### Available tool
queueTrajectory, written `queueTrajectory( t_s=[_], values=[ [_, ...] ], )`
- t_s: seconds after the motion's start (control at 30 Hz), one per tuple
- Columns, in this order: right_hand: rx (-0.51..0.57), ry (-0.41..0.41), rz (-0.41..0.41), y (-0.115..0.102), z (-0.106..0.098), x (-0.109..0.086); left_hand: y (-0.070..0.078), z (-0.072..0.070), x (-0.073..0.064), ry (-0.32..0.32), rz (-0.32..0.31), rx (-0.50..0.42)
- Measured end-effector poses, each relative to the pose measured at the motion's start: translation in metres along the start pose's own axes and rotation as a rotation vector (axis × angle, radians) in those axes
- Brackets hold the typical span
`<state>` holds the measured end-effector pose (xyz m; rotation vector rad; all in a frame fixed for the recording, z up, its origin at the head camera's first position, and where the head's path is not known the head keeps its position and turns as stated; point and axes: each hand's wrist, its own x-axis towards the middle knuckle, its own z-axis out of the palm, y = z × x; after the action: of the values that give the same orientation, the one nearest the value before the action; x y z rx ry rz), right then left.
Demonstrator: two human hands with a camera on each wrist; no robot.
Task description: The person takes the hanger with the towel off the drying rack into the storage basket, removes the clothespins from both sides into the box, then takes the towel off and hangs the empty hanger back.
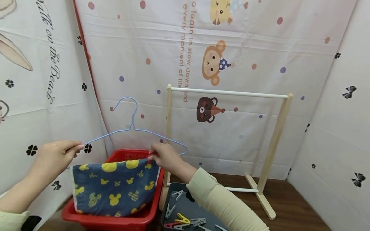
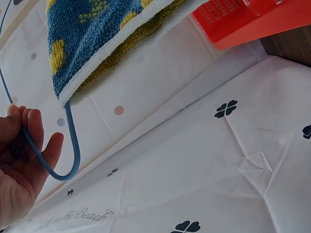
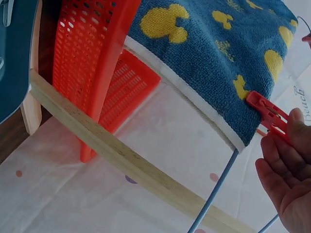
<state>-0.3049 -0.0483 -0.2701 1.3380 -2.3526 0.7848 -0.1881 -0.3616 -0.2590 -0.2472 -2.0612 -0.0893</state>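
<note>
My left hand (image 1: 59, 158) pinches the left shoulder of a blue wire hanger (image 1: 133, 118), whose hook points up. Over the hanger's lower bar hangs a folded dark-blue towel (image 1: 115, 186) with yellow mouse-head shapes and a white edge. At the towel's top right corner, my right hand (image 1: 167, 157) holds a red clothespin (image 3: 268, 112) between thumb and fingers. In the right wrist view, the clothespin's jaws are on the towel's edge at the bar. In the left wrist view, the hanger's bent end (image 2: 73, 145) curves out past the towel's other corner.
Behind and below the towel stands a red plastic basket (image 1: 108, 219). A grey tray (image 1: 188, 205) to its right holds several clothespins, among them a yellow one (image 1: 182, 218). A wooden rack with a white top rod (image 1: 228, 93) stands on the brown table (image 1: 300, 208).
</note>
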Motion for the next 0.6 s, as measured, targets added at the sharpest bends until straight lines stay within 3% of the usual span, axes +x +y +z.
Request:
queueTrajectory(
  t_s=[0.23, 0.6],
  values=[
    [0.041, 0.025, -0.004, 0.002, -0.002, 0.001, 0.002, 0.002, 0.000, -0.040, -0.023, 0.011],
    [0.151, 0.005, 0.061, 0.004, -0.018, -0.001, -0.001, 0.001, -0.002, -0.021, -0.019, 0.009]
  ],
)
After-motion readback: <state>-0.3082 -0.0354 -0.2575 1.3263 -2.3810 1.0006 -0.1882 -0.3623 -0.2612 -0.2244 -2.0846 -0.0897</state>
